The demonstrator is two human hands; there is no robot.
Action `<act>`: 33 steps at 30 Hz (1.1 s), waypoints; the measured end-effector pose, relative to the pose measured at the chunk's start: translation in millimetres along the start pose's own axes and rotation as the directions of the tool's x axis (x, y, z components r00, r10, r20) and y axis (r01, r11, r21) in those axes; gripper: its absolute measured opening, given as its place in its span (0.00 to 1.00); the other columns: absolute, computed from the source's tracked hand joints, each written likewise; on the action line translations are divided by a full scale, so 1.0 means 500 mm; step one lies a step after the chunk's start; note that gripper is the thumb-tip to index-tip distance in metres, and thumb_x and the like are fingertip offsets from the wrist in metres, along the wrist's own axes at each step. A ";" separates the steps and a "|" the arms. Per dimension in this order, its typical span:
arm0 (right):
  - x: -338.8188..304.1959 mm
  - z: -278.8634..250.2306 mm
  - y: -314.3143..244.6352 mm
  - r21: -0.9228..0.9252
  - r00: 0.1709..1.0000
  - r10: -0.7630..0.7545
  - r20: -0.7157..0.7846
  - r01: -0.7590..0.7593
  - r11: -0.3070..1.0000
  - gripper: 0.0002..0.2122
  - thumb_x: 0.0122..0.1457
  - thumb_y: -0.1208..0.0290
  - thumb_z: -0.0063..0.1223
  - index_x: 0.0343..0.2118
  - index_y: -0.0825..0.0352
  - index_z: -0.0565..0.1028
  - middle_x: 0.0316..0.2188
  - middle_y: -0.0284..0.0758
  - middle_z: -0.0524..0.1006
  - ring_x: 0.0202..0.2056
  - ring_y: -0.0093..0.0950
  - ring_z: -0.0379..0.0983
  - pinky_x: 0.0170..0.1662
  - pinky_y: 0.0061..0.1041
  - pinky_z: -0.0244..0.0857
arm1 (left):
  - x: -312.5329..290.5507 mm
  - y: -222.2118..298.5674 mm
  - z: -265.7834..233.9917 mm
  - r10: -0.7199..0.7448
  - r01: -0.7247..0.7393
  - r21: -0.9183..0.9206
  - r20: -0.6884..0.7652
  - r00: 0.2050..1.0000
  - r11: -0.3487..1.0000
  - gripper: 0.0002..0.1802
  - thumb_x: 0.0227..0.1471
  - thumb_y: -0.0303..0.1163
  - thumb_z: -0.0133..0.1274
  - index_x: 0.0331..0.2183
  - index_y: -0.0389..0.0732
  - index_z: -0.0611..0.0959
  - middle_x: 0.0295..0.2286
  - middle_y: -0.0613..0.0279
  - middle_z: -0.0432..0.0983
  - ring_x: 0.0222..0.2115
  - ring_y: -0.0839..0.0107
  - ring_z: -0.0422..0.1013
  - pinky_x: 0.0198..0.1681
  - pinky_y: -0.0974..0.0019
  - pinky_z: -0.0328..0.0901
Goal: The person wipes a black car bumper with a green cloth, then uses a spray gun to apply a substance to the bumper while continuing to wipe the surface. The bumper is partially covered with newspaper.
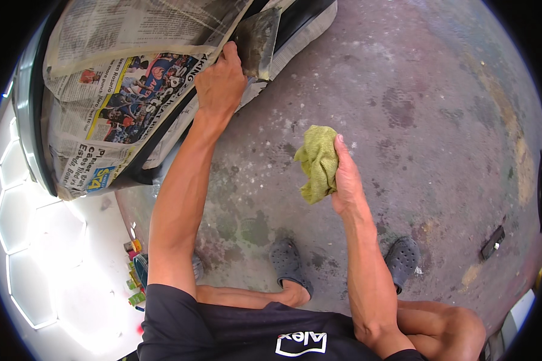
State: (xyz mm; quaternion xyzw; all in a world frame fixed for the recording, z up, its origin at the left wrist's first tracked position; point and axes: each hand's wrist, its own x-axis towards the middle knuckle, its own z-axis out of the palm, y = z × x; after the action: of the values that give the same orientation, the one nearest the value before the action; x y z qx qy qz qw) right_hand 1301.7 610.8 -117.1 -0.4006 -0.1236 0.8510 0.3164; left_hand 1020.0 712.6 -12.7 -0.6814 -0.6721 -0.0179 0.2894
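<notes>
Between your right thumb and fingers is the cloth (pixel 318 165), bunched up and held over the floor (pixel 403 180), well apart from the newspaper (pixel 120 54). Your right hand (pixel 347 180) looks clamped on it, though most of the fingers are hidden behind the folds. Should be light, soft and floppy, so no worries about breaking it; I'd grab a thick wad in the middle, since a loose corner would probably just flop around. Can't tell if it's damp.

Your left hand (pixel 220 84) is up by the newspaper, fingers curled at the near edge of the grey plate (pixel 258 43). Can't tell whether they're pinching it or just touching. Plate looks thin, stiff and maybe slick where it's smeared, so I'd take it by the edge and watch for sharp corners. Further out, your clogs (pixel 285 259) are planted either side of the cloth.
</notes>
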 end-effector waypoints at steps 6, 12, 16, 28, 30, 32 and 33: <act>0.010 -0.006 0.000 0.016 1.000 0.000 -0.010 0.000 1.000 0.33 0.76 0.36 0.45 0.64 0.64 0.77 0.52 0.38 0.85 0.53 0.29 0.81 0.60 0.38 0.74 | -0.033 -0.024 0.006 -0.034 0.033 0.010 0.079 0.996 0.999 0.27 0.57 0.28 0.61 0.58 0.36 0.78 0.34 0.42 0.88 0.31 0.43 0.85 0.35 0.43 0.78; 0.009 -0.004 -0.011 0.016 1.000 0.008 -0.010 -0.008 1.000 0.33 0.77 0.36 0.43 0.63 0.65 0.77 0.51 0.39 0.85 0.50 0.30 0.83 0.58 0.38 0.76 | -0.102 -0.046 0.005 -0.105 0.090 0.091 0.177 0.979 0.992 0.28 0.58 0.30 0.61 0.60 0.38 0.77 0.37 0.42 0.89 0.31 0.44 0.86 0.35 0.45 0.79; 0.005 0.004 -0.010 0.003 0.999 0.000 -0.033 0.000 1.000 0.33 0.77 0.36 0.42 0.63 0.65 0.77 0.50 0.41 0.85 0.49 0.31 0.83 0.57 0.39 0.77 | -0.147 -0.070 -0.014 -0.110 0.100 0.066 0.181 0.977 0.993 0.29 0.59 0.31 0.60 0.61 0.38 0.76 0.37 0.43 0.89 0.31 0.43 0.86 0.33 0.45 0.78; 0.000 0.005 -0.001 -0.008 1.000 -0.005 0.015 0.005 1.000 0.34 0.77 0.35 0.41 0.64 0.65 0.76 0.51 0.41 0.85 0.52 0.31 0.83 0.58 0.40 0.76 | -0.202 -0.134 -0.050 -0.127 0.096 0.124 0.273 0.954 0.988 0.27 0.61 0.29 0.57 0.62 0.42 0.75 0.44 0.43 0.88 0.38 0.43 0.86 0.38 0.43 0.78; 0.000 0.003 -0.001 0.003 1.000 -0.006 0.007 0.006 1.000 0.33 0.77 0.36 0.42 0.64 0.65 0.76 0.52 0.41 0.85 0.53 0.31 0.83 0.59 0.40 0.76 | -0.208 -0.137 -0.053 -0.131 0.098 0.128 0.282 0.950 0.987 0.27 0.62 0.29 0.57 0.62 0.42 0.75 0.44 0.43 0.88 0.37 0.43 0.86 0.38 0.42 0.78; 0.004 -0.002 0.000 0.023 1.000 -0.001 0.002 0.001 1.000 0.32 0.77 0.38 0.44 0.65 0.65 0.75 0.53 0.41 0.84 0.54 0.31 0.83 0.59 0.39 0.75 | -0.212 -0.140 -0.054 -0.137 0.101 0.133 0.295 0.946 0.986 0.27 0.62 0.29 0.57 0.62 0.42 0.75 0.44 0.44 0.88 0.37 0.43 0.86 0.38 0.43 0.78; 0.007 -0.003 0.001 0.040 1.000 0.007 0.004 -0.007 0.999 0.31 0.77 0.40 0.46 0.66 0.65 0.75 0.53 0.40 0.84 0.54 0.31 0.82 0.60 0.38 0.75 | -0.215 -0.143 -0.058 -0.143 0.103 0.142 0.305 0.942 0.984 0.27 0.62 0.30 0.57 0.62 0.42 0.75 0.44 0.45 0.88 0.37 0.43 0.86 0.37 0.44 0.78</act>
State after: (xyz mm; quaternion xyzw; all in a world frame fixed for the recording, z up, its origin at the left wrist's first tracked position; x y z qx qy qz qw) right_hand 1300.8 612.6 -120.2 -0.3930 -0.1056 0.8551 0.3212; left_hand 953.9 598.3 -6.5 -0.6128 -0.7507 0.1143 0.2187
